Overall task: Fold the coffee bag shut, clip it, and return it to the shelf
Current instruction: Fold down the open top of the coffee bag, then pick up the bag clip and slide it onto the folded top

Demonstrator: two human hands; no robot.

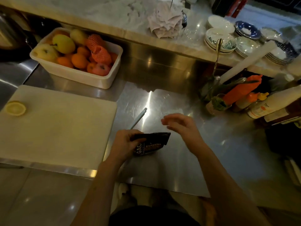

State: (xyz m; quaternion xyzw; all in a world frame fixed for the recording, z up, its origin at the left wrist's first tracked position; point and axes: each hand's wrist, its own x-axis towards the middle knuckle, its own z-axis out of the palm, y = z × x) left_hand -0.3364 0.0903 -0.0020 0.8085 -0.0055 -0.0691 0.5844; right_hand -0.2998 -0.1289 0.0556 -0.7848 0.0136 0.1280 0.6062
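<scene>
One coffee bag is held by the left hand at its folded top, low over the steel worktop. The right hand, at two o'clock from the bag, is open and empty. The bag is judged light, soft and crinkly, best pinched along the fold. At eleven o'clock a pale clip bar is lying.

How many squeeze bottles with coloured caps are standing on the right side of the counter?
2 that I can make out: an orange-capped bottle beside the piping bag, and a yellow-capped bottle just right of it. Others may be hidden in that dim clutter.
</scene>
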